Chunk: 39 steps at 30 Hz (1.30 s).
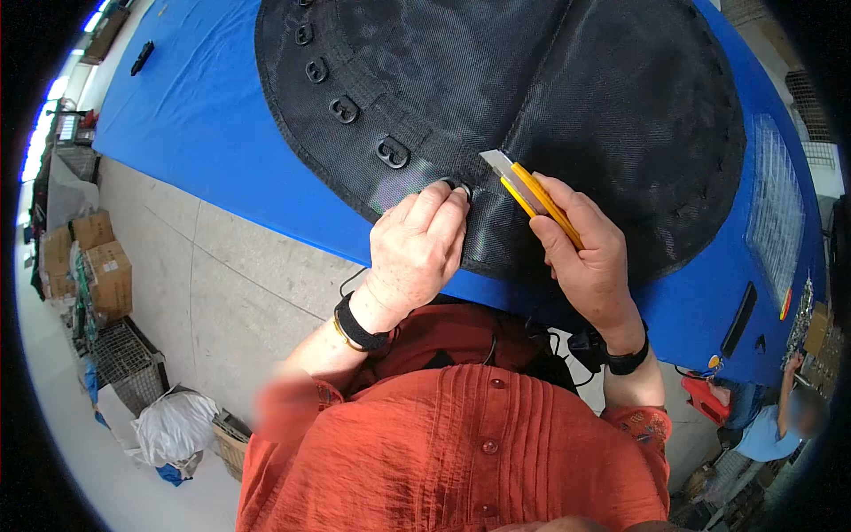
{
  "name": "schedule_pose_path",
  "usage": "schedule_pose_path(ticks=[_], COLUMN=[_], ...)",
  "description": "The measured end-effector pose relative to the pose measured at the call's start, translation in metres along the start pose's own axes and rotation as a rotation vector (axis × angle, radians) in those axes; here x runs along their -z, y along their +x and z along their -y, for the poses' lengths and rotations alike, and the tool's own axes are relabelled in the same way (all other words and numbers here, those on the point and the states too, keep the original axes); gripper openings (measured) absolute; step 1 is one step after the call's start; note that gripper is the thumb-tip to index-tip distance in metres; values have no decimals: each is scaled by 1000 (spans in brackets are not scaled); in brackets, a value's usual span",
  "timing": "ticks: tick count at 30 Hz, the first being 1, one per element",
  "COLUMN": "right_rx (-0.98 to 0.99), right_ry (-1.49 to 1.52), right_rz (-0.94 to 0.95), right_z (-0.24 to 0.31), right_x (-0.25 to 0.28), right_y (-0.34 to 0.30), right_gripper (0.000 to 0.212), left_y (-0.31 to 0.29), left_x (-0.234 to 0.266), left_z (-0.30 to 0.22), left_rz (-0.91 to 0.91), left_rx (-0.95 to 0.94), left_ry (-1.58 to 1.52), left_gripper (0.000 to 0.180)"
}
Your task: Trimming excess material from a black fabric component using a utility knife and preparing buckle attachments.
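A large round piece of black mesh fabric [620, 115] lies spread before me, with a woven band along its curved edge. Several black plastic clips [393, 152] sit in a row on that band. My left hand [415, 241] rests at the near edge, fingers closed on another dark clip [462, 188], mostly covered by the fingertips. In my right hand [587, 253] is a yellow box cutter [534, 194]. Its bare blade points up and left, above the fabric beside a stitched seam [532, 84] and close to the left fingertips.
The fabric lies on a blue-covered table [199, 168]. At right are a clear plastic sheet [776, 199] and a black strip [738, 319]; a small black object [142, 58] is far left. Cardboard boxes [108, 279] stand on the floor. A person in light blue [762, 436] is at lower right.
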State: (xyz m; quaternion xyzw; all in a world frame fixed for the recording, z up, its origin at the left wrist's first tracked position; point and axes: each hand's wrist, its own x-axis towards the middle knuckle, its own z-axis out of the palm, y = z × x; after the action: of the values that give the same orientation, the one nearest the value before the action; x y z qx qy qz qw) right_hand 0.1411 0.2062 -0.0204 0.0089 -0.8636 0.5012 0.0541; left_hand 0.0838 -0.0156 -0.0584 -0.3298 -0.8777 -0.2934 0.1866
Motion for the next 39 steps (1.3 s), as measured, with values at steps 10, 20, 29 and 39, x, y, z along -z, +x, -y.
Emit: schedule_pose_path(ticks=[10, 20, 29, 39], right_rx=[219, 226, 234, 228], right_ry=[-257, -289, -301, -258], right_rz=[-20, 34, 28, 51], right_z=[3, 3, -1, 1], right_x=[-2, -7, -9, -5], right_y=[-6, -3, 5, 9], right_gripper=[45, 44, 45, 42], left_y=[-1, 0, 0, 0], left_x=[0, 0, 0, 0], left_z=[0, 0, 0, 1], left_rz=[-7, -9, -6, -13], left_rx=[10, 0, 0, -4], left_ry=[2, -15, -8, -14], left_gripper=[27, 29, 29, 29])
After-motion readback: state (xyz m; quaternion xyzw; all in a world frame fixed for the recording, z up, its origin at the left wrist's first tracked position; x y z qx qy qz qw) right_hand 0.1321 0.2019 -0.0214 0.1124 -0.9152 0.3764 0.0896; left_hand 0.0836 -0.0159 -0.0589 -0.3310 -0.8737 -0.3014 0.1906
